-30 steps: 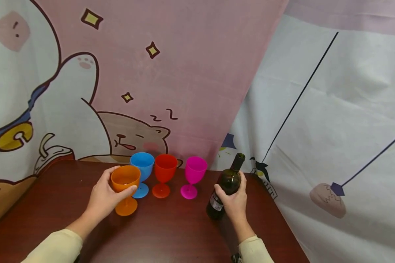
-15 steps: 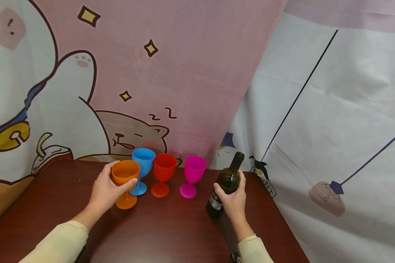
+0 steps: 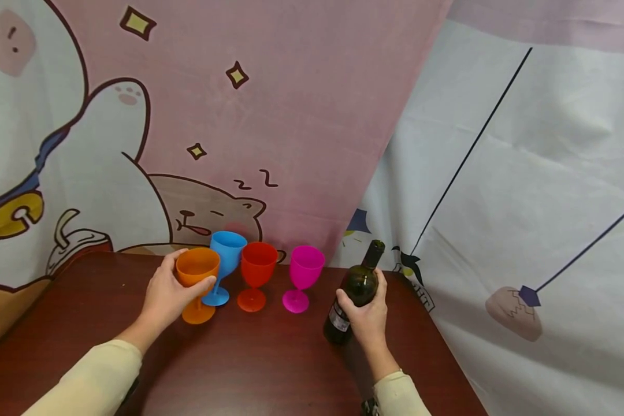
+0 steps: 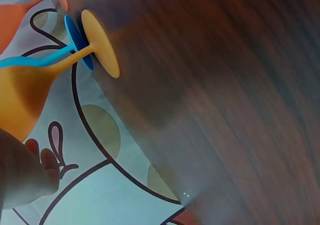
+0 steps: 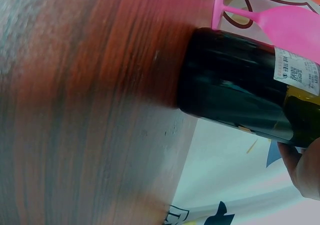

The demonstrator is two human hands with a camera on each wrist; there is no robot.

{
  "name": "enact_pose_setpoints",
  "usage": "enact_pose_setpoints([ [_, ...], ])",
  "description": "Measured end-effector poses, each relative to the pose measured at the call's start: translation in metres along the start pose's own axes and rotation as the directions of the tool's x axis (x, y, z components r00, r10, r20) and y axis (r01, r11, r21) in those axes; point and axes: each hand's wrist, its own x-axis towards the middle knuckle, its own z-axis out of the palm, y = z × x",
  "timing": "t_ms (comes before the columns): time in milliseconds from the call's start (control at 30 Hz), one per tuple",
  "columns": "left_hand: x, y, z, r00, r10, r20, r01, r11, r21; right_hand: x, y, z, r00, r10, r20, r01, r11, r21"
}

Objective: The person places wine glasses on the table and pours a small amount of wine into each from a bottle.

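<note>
My left hand grips the bowl of an orange goblet, thumb on the near side. Just behind it stands a blue goblet, partly covered by the orange one and leaning a little to the right. Whether the two touch is hard to tell. To the right are a red goblet and a magenta goblet, both upright on the table. My right hand holds a dark green wine bottle round its middle. In the right wrist view the bottle's white label shows beside the magenta goblet.
The dark brown wooden table spreads in front of the goblets. A printed pink and white cloth hangs right behind its back edge, and white cloth hangs along the right side.
My left hand has moved the orange goblet a little farther back, nearer the blue one. The blue goblet has shifted and leans more to the right. The bottle stays put in my right hand.
</note>
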Motion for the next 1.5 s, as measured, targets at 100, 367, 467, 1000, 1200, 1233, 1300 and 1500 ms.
enact_pose_setpoints([
  [100, 0.002, 0.0, 0.0, 1.0, -0.002, 0.002, 0.002, 1.0, -0.002, 0.0, 0.0, 0.0, 1.0, 0.0, -0.001, 0.0, 1.0, -0.005],
  [367, 0.003, -0.001, 0.001, 1.0, -0.003, -0.003, 0.003, 1.0, 0.002, 0.0, -0.001, 0.001, 1.0, -0.002, -0.005, 0.002, 1.0, -0.008],
  [467, 0.003, -0.001, 0.0, 1.0, -0.003, 0.002, 0.003, 1.0, 0.011, 0.0, 0.0, 0.001, 1.0, -0.009, -0.011, 0.009, 1.0, -0.017],
  [1000, 0.003, 0.005, -0.003, 0.998, -0.022, 0.061, 0.018, 0.998, 0.06, 0.0, 0.0, 0.001, 1.0, 0.004, -0.003, -0.004, 1.0, -0.013],
  [1200, 0.002, 0.009, -0.005, 0.999, 0.012, 0.042, -0.016, 0.994, 0.105, 0.001, 0.001, 0.001, 1.0, -0.005, -0.005, 0.005, 1.0, -0.009],
  [1233, 0.002, 0.01, -0.005, 0.999, 0.026, 0.024, -0.029, 0.993, 0.111, 0.001, 0.001, 0.001, 1.0, -0.007, -0.006, 0.007, 1.0, -0.008],
  [1300, 0.001, 0.012, -0.004, 0.997, 0.07, -0.02, -0.067, 0.99, 0.127, 0.001, 0.002, 0.001, 1.0, -0.009, -0.005, 0.009, 1.0, -0.006],
  [1500, -0.002, 0.034, 0.0, 0.971, 0.232, -0.055, -0.216, 0.954, 0.207, 0.0, 0.002, 0.001, 1.0, -0.009, -0.003, 0.009, 1.0, 0.001],
])
